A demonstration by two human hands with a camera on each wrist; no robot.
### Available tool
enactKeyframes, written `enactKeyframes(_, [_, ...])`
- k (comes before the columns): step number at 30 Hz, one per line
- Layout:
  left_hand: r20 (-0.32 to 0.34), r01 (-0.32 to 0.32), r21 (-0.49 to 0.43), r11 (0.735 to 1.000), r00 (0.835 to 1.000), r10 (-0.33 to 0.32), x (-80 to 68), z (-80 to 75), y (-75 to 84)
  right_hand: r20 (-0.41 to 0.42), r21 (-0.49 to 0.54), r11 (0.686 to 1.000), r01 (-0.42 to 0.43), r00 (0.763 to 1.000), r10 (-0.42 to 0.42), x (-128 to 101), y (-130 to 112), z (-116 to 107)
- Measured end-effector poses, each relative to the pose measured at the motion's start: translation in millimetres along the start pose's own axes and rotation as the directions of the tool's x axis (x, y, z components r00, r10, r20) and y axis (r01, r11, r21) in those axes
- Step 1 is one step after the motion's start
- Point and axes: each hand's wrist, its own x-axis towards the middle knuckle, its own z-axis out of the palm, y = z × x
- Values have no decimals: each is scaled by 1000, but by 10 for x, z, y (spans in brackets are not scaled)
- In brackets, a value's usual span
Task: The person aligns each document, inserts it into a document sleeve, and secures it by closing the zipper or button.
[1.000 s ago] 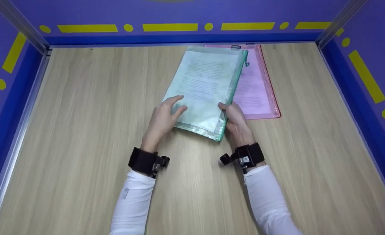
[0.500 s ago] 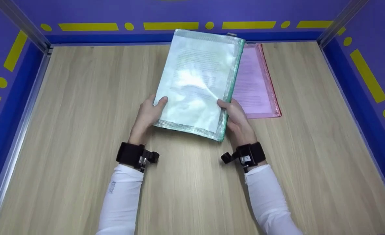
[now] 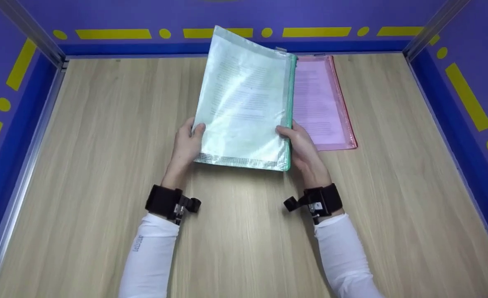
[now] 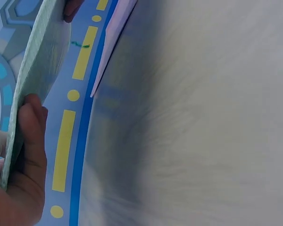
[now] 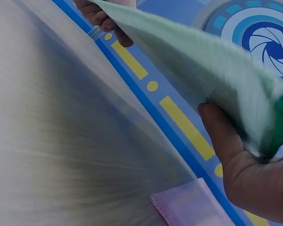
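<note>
So the biggest thing is the wooden table (image 3: 82, 165), boxed in by purple walls (image 3: 471, 54) with yellow dashes and dots along them, plus a blue strip where walls meet tabletop. Metal rails run down the left and right corners.

Next up, the green pouch (image 3: 244, 103), a see-through mesh zip folder with printed sheets inside. It's lifted off the table and tilted up, far end raised toward the back wall, near end low over the middle of the table. Both wrist views show it clear of the wood, with the wall stripe visible underneath.

Behind and to its right lies a pink pouch (image 3: 320, 103), flat on the table near the back wall, also holding printed paper. The green one covers its left edge from the head view, so that side is hidden.

The left hand (image 3: 186, 142) grips the green pouch at its lower left edge, thumb on top, fingers curled under. The right hand (image 3: 304, 149) holds the lower right edge by the green zip side, thumb on top and fingers wrapped beneath.

Black wrist bands (image 3: 163, 200) sit on both arms over white sleeves. The left sleeve has small writing, too tiny to read. Text on the sheets is too fine as well.
</note>
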Motion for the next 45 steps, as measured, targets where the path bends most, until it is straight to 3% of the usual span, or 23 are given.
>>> enactKeyframes(4, [-32,-1,-3,1000,1000,1,-43,-36,-47,98,-7,1000,13,995,-12,-72,11,-41])
enactKeyframes(8, [-16,11,19,1000,1000,-10,-55,-53,-64,122,-49,999,4,993,2,-106,30,-62])
enactKeyframes(17, [39,94,101,990,994,-99,-62,-106,-132,46,-220,975,-29,998,40,-13,90,11])
enactKeyframes(28, [0,168,175,970,985,-171,-50,-205,-265,4,-389,916,-100,994,111,119,122,136])
enactKeyframes(32, [-5,217,179,960,976,-220,-60,-274,-306,-23,-443,891,-105,994,105,175,139,180])
enactKeyframes(37, [-10,232,195,953,972,-234,-58,-340,-331,-55,-474,874,-111,994,97,236,160,179])
enactKeyframes(40, [-42,241,230,943,970,-238,-70,-371,-327,-51,-523,845,-111,994,100,242,150,157])
enactKeyframes(42, [-73,250,258,933,968,-239,-86,-386,-308,-29,-588,805,-79,997,77,223,126,146])
enactKeyframes(45, [-99,233,339,912,972,-211,-122,-399,-256,32,-736,676,34,999,-15,153,57,148])
